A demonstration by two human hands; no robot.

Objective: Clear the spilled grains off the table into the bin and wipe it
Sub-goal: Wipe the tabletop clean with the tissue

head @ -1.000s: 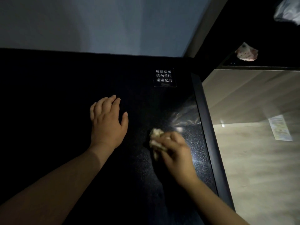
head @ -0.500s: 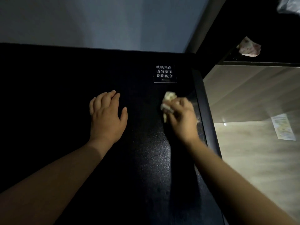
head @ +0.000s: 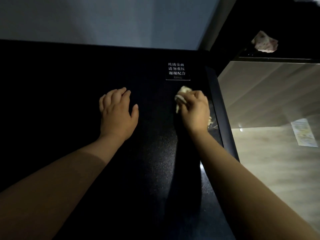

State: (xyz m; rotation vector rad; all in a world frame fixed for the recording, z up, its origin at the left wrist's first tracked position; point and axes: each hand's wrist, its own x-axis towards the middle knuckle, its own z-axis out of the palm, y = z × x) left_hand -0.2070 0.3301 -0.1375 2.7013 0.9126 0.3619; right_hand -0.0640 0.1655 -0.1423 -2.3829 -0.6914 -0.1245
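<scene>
Fingers of the right hand [head: 194, 110] are curled, pinching a crumpled pale paper wad [head: 181, 96] onto the glossy black speckled tabletop [head: 155, 170], just below the small black placard [head: 177, 71]. Left hand [head: 118, 115] lies flat below-left of the placard, fingers together, thumb apart. Since 1.0 s ago the wad has moved from well below the placard to just under it, so wiping is underway. No grains are discernible. Placard reads "玻璃桌面 请勿重压 谢谢配合".

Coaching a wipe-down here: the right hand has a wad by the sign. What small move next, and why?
Probably draw the wad back toward the body along the table's right edge: the right hand grips it just short of the sign, so the stroke has little room ahead.
</scene>
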